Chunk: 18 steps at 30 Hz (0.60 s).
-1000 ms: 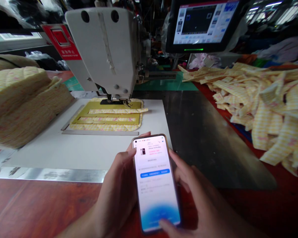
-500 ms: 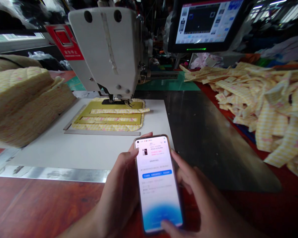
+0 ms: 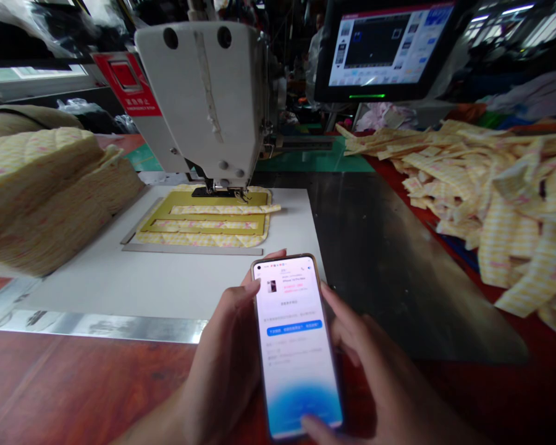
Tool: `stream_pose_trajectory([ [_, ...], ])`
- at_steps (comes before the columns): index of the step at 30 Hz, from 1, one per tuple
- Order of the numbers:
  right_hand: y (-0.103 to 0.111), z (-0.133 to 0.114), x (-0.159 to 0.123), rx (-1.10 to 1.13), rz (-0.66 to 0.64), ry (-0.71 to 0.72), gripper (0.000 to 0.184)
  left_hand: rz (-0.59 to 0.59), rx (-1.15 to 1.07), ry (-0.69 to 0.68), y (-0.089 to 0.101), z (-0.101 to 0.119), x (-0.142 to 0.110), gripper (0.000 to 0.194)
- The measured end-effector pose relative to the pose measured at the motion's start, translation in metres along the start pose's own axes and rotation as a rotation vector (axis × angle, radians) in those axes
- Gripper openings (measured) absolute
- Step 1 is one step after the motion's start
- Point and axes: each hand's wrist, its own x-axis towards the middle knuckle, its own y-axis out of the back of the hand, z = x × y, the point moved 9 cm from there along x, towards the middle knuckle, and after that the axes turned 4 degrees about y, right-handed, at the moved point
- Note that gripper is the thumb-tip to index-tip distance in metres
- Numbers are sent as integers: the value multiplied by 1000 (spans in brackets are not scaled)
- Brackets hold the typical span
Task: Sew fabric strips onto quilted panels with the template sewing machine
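A smartphone (image 3: pixel 296 364) with a lit chat screen is held upright above the table's front edge. My left hand (image 3: pixel 227 346) is closed round its left side, thumb along the upper edge. My right hand (image 3: pixel 366 364) grips the right side, with its thumb on the blue area at the bottom of the screen. Beyond the phone, a yellow checked quilted piece (image 3: pixel 204 240) lies under an olive slotted template (image 3: pixel 204 217), beneath the sewing machine head (image 3: pixel 208 105). A narrow fabric strip (image 3: pixel 227 209) lies across the template.
On the left stands a tall stack of quilted pieces (image 3: pixel 41 204). A heap of yellow checked strips (image 3: pixel 505 191) covers the right side. Above hangs a control screen (image 3: pixel 389 49); a red emergency stop switch (image 3: pixel 126 77) is on the machine. A white sheet (image 3: pixel 120 281) lies under the work.
The view has shifted very slightly, so the machine and table sit a little lower. Both hands keep the same hold on the phone, the right thumb still at the screen's bottom.
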Motion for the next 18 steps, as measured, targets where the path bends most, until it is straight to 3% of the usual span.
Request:
stream_pose_trajectory([
  [8,5,1,-2,45,-21,-20,116,-3,9,-3,-2,2,0,41],
  [14,12,0,0,77,9,-2,83,-44,14,4,-8,4,-1,41],
  [18,8,4,4,105,-49,107,86,-46,25,-4,-9,5,-1,41],
])
